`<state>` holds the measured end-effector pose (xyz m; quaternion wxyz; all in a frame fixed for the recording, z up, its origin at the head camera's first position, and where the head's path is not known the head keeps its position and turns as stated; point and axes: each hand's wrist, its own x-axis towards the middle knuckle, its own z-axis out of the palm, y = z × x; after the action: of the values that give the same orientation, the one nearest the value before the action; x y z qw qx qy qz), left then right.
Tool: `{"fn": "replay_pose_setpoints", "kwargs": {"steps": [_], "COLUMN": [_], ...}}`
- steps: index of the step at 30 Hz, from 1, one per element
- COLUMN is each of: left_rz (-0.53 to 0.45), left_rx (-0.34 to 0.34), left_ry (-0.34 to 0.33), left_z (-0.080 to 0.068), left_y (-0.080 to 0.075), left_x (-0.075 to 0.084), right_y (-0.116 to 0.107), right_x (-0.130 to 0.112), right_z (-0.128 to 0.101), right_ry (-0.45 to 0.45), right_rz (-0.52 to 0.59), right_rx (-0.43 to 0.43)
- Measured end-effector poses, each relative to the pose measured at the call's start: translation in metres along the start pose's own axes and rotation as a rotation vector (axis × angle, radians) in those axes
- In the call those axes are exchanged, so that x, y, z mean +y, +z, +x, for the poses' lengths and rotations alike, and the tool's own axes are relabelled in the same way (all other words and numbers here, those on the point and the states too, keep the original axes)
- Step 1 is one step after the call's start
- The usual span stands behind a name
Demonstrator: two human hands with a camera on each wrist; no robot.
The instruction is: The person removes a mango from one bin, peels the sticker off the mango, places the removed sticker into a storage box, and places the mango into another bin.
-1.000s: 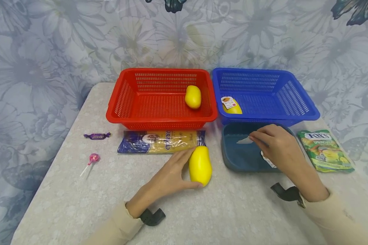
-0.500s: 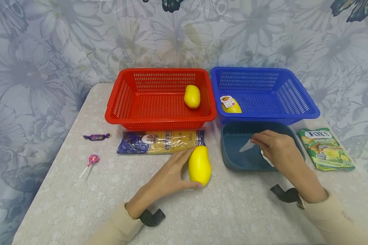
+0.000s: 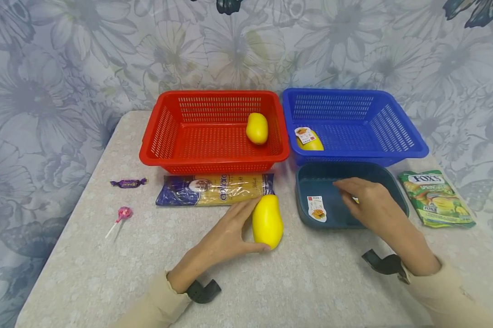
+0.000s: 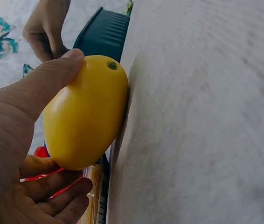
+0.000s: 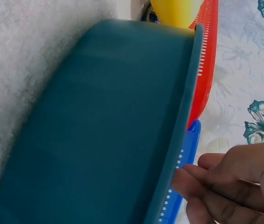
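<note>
- The left hand (image 3: 226, 239) is grasping a yellow mango (image 3: 267, 222), thumb curled along its near side and fingers along its far side; the mango is lying on the desk (image 3: 107, 273) near the middle, just in front of the near edge's centre stretch.
- The mango's far end is touching the right end of a pasta packet (image 3: 215, 189), which is lying along the front of the red basket (image 3: 156, 150).
- The right hand (image 3: 373, 205) is hovering over the dark teal tray (image 3: 312, 182), fingers loosely curled; something small and yellowish is showing under them, but whether it is being pinched cannot be told.
- A small sticker (image 3: 316, 208) is lying in the tray's near left corner.
- A second mango (image 3: 257, 128) is sitting in the red basket, and a labelled one (image 3: 309, 140) in the blue basket (image 3: 398, 136).
- A sweets bag (image 3: 435, 198) is lying towards the right edge; a wrapped candy (image 3: 129, 183) and a lollipop (image 3: 123, 213) are lying towards the left edge.
</note>
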<state>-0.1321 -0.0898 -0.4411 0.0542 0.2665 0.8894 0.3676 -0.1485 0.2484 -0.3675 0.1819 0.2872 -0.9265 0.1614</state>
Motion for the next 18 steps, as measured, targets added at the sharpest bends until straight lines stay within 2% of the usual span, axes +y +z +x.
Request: {"fn": "replay_pose_setpoints", "kwargs": {"steps": [6, 10, 18], "left_rz": [-0.003, -0.009, 0.002], "left_rx": [0.004, 0.005, 0.005], "left_ry": [0.004, 0.000, 0.007], "left_z": [0.000, 0.000, 0.001], "left_y": [-0.001, -0.002, 0.001], "left_x": [0.000, -0.001, -0.004], "right_y": [-0.006, -0.011, -0.011], "right_x": [0.003, 0.007, 0.005], "right_z": [0.007, 0.017, 0.040], "right_ry": [-0.047, -0.075, -0.054], "right_rz": [-0.034, -0.005, 0.034], "right_rx": [0.072, 0.108, 0.034]}}
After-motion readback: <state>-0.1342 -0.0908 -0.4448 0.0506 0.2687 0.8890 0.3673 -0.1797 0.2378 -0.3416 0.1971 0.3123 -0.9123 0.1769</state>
